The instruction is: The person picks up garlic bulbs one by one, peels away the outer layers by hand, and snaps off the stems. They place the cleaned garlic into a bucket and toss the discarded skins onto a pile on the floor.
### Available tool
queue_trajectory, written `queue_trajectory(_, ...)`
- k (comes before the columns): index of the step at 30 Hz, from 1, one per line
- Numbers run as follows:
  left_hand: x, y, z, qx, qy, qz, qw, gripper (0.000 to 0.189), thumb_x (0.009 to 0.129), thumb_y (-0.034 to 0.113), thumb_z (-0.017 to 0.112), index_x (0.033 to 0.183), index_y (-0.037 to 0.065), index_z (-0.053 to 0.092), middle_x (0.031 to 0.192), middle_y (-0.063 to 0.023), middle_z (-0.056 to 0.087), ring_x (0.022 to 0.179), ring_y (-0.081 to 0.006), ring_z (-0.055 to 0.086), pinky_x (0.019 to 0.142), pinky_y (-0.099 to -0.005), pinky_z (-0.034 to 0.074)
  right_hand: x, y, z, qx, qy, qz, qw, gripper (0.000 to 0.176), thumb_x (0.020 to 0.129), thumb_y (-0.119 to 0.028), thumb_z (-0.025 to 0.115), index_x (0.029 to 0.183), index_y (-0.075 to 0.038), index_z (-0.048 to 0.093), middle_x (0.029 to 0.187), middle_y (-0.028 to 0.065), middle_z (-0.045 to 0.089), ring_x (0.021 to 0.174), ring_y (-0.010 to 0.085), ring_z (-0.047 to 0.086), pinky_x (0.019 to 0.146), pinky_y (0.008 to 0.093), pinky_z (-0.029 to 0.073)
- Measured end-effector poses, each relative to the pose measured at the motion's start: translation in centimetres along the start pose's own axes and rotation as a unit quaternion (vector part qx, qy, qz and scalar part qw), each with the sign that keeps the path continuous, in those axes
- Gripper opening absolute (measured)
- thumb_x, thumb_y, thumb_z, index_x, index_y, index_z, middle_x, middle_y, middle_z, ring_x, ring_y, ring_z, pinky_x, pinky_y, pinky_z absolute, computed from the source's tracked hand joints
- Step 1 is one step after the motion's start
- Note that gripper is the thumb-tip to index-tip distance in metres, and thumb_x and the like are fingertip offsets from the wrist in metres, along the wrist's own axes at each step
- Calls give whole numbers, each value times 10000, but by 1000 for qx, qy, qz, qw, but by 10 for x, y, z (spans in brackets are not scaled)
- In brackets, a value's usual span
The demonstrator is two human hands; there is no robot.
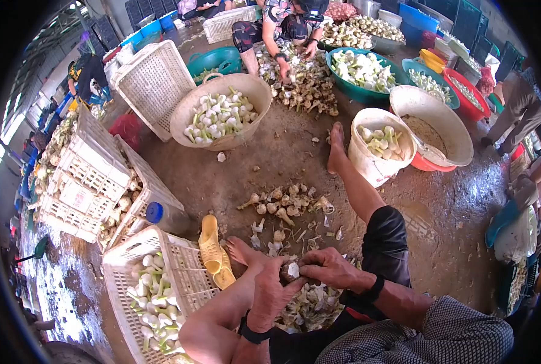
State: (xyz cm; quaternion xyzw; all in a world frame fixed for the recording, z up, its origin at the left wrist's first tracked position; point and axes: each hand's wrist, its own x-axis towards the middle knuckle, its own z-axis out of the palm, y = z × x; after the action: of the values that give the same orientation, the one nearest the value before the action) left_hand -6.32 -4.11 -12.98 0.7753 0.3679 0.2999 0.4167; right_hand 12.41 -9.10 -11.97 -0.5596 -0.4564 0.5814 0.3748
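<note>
The left hand point(265, 292) grasps a garlic bulb point(292, 271) with a pale face, its fingers bent around one side; the right hand point(334, 268) has its fingers curled in and gripping the bulb's other side. The bulb is nearer the wearer than the small garlic heap point(285, 205), which lies on the floor point(234, 173). Loose skins point(310, 308) are also on the wearer's side of the heap, beneath the hands. Left of the heap and nearer the wearer are yellow slippers point(211, 246) and a white crate point(188, 276) containing trimmed bulbs; a blue-lidded jar point(172, 219) also lies to the heap's left. Beyond the heap, a beige basin point(182, 118) of bulbs stands to the left and a white bucket point(367, 162) to the right. Farther beyond, a co-worker's hand point(285, 73) touches a larger garlic pile point(313, 94).
</note>
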Motion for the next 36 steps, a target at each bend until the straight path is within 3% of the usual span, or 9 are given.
queue_trajectory(4,-1,-4,5,25,8,37,999,502,688,135,866,1082,16,578,914,-137,654,784,-219,659,688,-325,541,1,6,3,-17,19,-36,999,255,892,-209,608,947,33,671,681,45,618,597,78,543,534,270,447)
queue_trajectory(7,-1,3,3,-18,17,24,999,496,690,139,868,1077,20,580,893,-125,655,771,-212,658,676,-320,541,-1,4,5,-16,36,-25,999,254,896,-205,602,955,33,669,696,34,618,610,76,541,538,276,447)
queue_trajectory(10,-1,6,0,-45,16,-15,999,488,691,137,869,1070,24,582,884,-117,657,778,-203,657,674,-311,539,1,3,-1,20,-7,-6,1000,253,900,-200,603,968,34,670,711,26,617,634,76,545,555,279,453)
queue_trajectory(25,-2,-6,6,51,10,77,996,535,659,93,849,1098,29,550,911,-180,640,801,-352,661,658,-404,540,1,2,1,-48,1,-22,999,201,835,-119,601,951,30,668,713,53,638,660,85,555,588,289,469)
queue_trajectory(28,-3,-6,8,73,13,89,993,513,679,115,856,1087,27,557,899,-167,642,787,-319,665,658,-381,542,1,9,4,-28,9,-14,999,196,817,-109,585,937,26,661,701,43,622,650,80,540,579,287,461)
queue_trajectory(30,-3,-5,7,-31,-5,14,999,483,709,157,860,1075,23,575,873,-133,639,758,-241,654,666,-338,539,-1,4,3,-8,13,-9,1000,192,817,-123,583,921,22,652,685,35,598,638,81,526,567,288,448)
queue_trajectory(34,-2,0,4,-78,1,7,997,473,734,177,857,1096,20,595,886,-79,633,746,-149,618,666,-295,526,-1,11,-5,-25,5,-30,999,187,815,-136,580,901,17,644,680,28,579,640,71,514,557,287,436)
queue_trajectory(36,-5,-4,2,-214,-21,-85,973,489,732,145,853,1133,16,604,923,-36,629,788,-113,598,702,-279,515,-2,25,-4,-52,4,-7,999,177,819,-152,582,862,14,626,656,72,576,595,122,522,554,331,437)
